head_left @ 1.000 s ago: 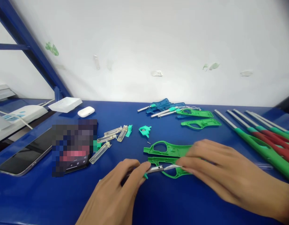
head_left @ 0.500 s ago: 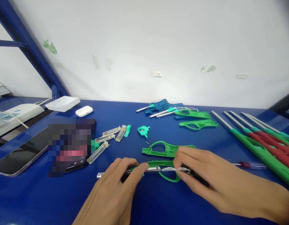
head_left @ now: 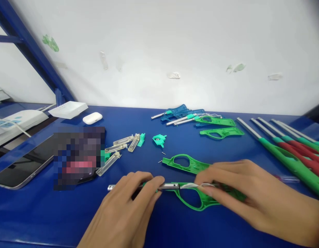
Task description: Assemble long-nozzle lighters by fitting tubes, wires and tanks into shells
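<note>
My left hand [head_left: 128,210] pinches a thin metal tube [head_left: 169,186] that lies along the top of a green plastic handle shell [head_left: 200,201] on the blue table [head_left: 71,213]. My right hand [head_left: 249,193] presses its fingertips on the shell and on white wires at the tube's end. A second green shell [head_left: 183,162] lies just beyond, apart from both hands. Two tiny pins [head_left: 161,156] rest near its left tip.
Clear plastic parts [head_left: 115,153] and a teal piece [head_left: 159,139] lie mid-table. Blue and green shells with tubes [head_left: 195,120] sit at the back. Finished long lighters [head_left: 291,151] lie right. A tablet [head_left: 22,165], a phone, an earbud case [head_left: 92,118] and a white box [head_left: 67,109] are left.
The green shell under my hands has slid nearer and to the right, away from the second shell. My right fingers shifted along the wires; my left hand kept its pinch.
</note>
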Demonstrator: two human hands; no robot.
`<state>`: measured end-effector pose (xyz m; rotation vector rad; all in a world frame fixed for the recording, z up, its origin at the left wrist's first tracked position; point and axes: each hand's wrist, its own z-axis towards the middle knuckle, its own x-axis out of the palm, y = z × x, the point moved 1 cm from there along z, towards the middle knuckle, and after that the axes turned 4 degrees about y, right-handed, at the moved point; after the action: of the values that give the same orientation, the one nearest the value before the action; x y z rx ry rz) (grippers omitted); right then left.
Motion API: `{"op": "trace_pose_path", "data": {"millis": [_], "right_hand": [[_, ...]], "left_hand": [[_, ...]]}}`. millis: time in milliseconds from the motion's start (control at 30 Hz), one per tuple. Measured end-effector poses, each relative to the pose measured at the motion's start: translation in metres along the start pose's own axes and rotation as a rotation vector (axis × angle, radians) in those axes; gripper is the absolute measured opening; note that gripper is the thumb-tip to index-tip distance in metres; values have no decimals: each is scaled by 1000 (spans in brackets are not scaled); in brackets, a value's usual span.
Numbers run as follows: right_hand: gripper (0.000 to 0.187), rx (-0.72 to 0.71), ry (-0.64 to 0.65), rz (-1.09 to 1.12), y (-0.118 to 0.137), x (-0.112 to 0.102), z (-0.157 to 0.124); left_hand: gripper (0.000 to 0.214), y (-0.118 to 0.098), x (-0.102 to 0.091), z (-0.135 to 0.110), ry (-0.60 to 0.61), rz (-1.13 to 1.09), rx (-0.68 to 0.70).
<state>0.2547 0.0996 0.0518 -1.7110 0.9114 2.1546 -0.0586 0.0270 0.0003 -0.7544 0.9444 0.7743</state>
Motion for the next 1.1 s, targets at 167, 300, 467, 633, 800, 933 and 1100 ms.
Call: {"op": "trace_pose_path", "data": {"millis": [167, 300, 467, 633, 800, 933, 1100], "right_hand": [[43, -44, -32, -62, 5, 0, 6], [48, -64, -49, -83, 6, 1, 9], [52, -69, -83, -85, 6, 0, 8], [46, -64, -28, -46, 6, -3, 10], [32, -70, -92, -62, 8, -1, 10], [44, -68, -188, -182, 15, 1, 7], [54, -150, -160, -211, 22, -1, 7]], "left_hand": [[44, 2, 6, -5, 37, -94, -26], [47, 2, 7, -7, 69, -129, -51], [50, 5, 8, -13, 92, -137, -76], [54, 5, 8, -10, 93, -122, -98], [57, 5, 9, -12, 71, -142, -77], [67, 2, 12, -20, 99, -80, -21], [61, 1, 10, -26, 104, 44, 36]]}}
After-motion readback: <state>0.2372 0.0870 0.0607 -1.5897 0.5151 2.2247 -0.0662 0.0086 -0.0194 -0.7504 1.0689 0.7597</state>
